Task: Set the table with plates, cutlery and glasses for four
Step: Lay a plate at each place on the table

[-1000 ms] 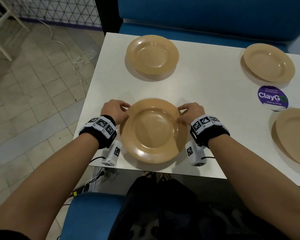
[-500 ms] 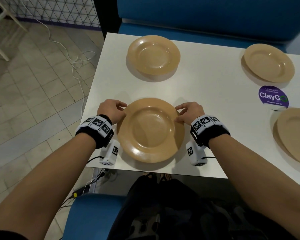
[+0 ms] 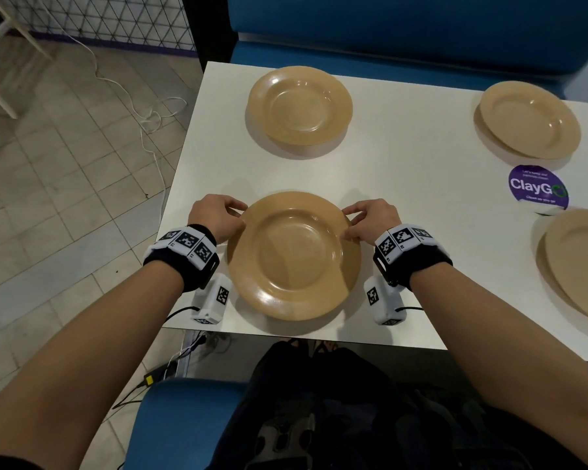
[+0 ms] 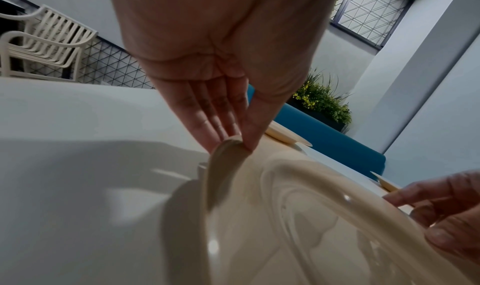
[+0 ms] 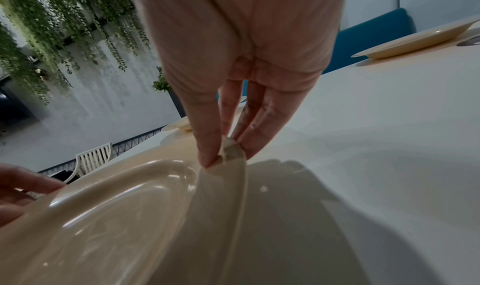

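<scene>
Plate (image 3: 292, 256) nearest you sits at the near edge of the white table (image 3: 404, 184), your left hand (image 3: 214, 217) and right hand (image 3: 370, 218) each pinching its rim on opposite sides. Three more plates lie beyond: far (image 3: 299, 105), far right (image 3: 530, 120), and right (image 3: 581, 266).

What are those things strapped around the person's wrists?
Each bare forearm wears a black wristband topped with white blocks printed with black-and-white square codes. Under each wrist hangs a small white box bearing the same kind of code, with a thin black cable trailing from it. No sleeves reach the forearms; no gloves.
</scene>
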### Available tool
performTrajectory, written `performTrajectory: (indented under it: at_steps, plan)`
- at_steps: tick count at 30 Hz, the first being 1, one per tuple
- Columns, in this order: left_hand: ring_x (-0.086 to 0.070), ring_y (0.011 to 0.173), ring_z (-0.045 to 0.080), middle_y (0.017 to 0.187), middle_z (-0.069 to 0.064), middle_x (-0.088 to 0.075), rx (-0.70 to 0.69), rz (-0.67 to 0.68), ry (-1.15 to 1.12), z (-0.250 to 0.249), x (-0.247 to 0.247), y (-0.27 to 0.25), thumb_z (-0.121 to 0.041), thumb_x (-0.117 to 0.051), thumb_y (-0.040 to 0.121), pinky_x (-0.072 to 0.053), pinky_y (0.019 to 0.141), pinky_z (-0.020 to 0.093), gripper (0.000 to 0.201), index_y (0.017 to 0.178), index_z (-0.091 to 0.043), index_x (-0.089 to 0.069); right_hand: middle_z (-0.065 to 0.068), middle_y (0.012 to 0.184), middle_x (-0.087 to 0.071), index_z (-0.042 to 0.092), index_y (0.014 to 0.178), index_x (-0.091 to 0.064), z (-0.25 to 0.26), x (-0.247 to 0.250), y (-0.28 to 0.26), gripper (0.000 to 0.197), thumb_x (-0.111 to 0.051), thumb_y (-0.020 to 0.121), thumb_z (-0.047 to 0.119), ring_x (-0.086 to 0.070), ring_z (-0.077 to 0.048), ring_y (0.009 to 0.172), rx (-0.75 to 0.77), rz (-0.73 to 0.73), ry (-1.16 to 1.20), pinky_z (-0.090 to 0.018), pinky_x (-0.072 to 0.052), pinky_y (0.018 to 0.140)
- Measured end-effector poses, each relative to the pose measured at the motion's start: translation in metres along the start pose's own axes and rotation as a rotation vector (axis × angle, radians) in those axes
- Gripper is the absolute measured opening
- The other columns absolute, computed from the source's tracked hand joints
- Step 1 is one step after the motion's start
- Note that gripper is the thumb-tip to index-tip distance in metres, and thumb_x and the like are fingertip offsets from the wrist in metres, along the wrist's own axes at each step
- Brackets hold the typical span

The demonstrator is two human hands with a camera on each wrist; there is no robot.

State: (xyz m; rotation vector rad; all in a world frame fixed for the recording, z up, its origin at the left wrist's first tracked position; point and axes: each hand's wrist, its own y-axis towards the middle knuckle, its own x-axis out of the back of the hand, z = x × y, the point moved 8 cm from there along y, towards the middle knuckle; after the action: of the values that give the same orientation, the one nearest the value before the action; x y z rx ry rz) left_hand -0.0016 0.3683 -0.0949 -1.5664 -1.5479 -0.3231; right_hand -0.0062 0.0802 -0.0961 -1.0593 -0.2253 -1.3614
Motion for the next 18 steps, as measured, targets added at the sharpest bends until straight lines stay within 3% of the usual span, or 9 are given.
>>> performTrajectory:
  at_steps: [9,14,18]
  plan:
    - [-0.059,0.089,0.012,0.086,-0.011,-0.065,-0.005,-0.014,0.069,-0.014,0.000,0.004,-0.020,-0.067,0.076,-0.046,0.084,0.024,0.034,0.109,-0.027,-0.067,-0.001,0.096,-0.068,0.023,0.113,-0.066,-0.001,0.005,0.002,0.047,-0.080,0.068,0.016,-0.063,-0.016,0.094,0.007,-0.023,0.024,-0.028,-0.051,0.088]
    - [-0.058,0.085,0.014,0.084,-0.006,-0.064,-0.031,0.013,0.140,-0.023,-0.006,0.005,-0.024,-0.065,0.079,-0.047,0.080,0.025,0.030,0.109,-0.023,-0.069,-0.004,0.096,-0.070,0.023,0.106,-0.069,-0.001,0.002,0.002,0.044,-0.071,0.068,0.000,-0.062,-0.015,0.082,0.022,0.013,0.000,-0.027,-0.054,0.082]
    - [-0.058,0.085,0.013,0.086,-0.007,-0.066,-0.017,0.017,0.157,-0.020,-0.007,0.006,-0.031,-0.067,0.080,-0.047,0.080,0.024,0.028,0.107,-0.025,-0.069,-0.004,0.092,-0.069,0.022,0.106,-0.070,-0.002,0.000,0.004,0.046,-0.071,0.067,-0.002,-0.062,-0.016,0.080,0.033,0.054,-0.014,-0.031,-0.056,0.084]
